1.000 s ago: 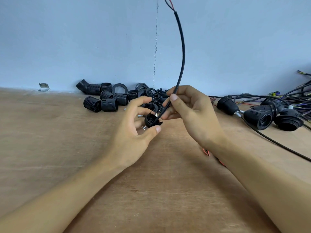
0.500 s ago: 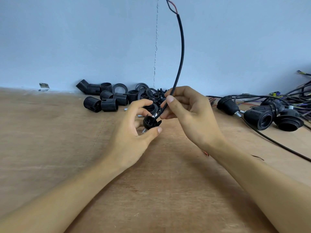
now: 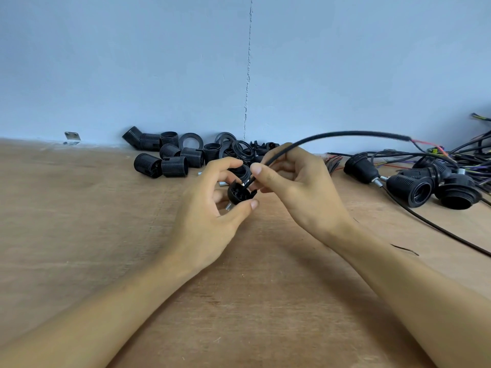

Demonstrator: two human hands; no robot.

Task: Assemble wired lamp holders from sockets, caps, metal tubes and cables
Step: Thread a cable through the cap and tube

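Observation:
My left hand (image 3: 210,208) grips a black cap (image 3: 238,194) above the wooden table, with a short metal tube (image 3: 228,206) sticking out of its underside. My right hand (image 3: 297,187) pinches a black cable (image 3: 345,134) just above the cap, where the cable's lower end meets the cap's open top. From my fingers the cable arcs up and to the right, and its free end shows red and black wires (image 3: 425,143).
A pile of black threaded sockets and rings (image 3: 186,155) lies by the blue wall. Assembled wired lamp holders (image 3: 414,185) and a tangle of cables (image 3: 473,155) lie at the right. A loose metal tube (image 3: 221,183) rests behind my left hand.
The cable's free end has swung from pointing straight up to bending over to the right. Both hands stay together at the cap.

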